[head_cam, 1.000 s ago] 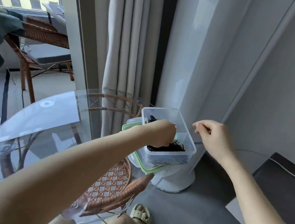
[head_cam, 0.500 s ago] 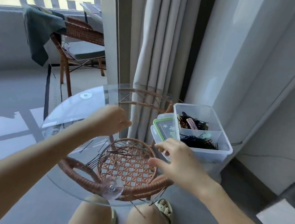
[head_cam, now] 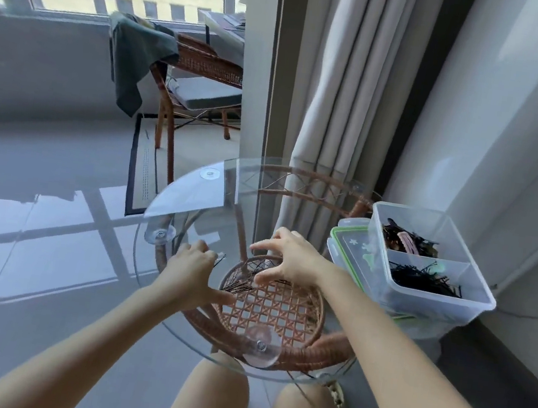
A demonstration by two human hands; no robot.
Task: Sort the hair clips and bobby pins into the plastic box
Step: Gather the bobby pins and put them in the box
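A clear plastic box [head_cam: 474,303] with two compartments stands at the right edge of the round glass table [head_cam: 192,200]. Its far compartment holds dark and pink hair clips [head_cam: 406,241]; its near one holds black bobby pins [head_cam: 422,281]. A loose heap of bobby pins [head_cam: 238,286] lies on the glass between my hands. My left hand [head_cam: 190,270] is curled, with a few thin pins poking out past its fingertips. My right hand [head_cam: 291,258] hovers over the heap with fingers spread.
The box's green-rimmed lid [head_cam: 352,250] lies beside and under the box. A rattan frame [head_cam: 276,305] shows through the glass. A rattan chair [head_cam: 204,66] with a draped green cloth stands behind. Curtains [head_cam: 342,93] hang at the back. My knees are below the table.
My left hand came out of the box and back over the table, closing on a few pins. My right hand moved left from near the box over the heap. The view has swung left.
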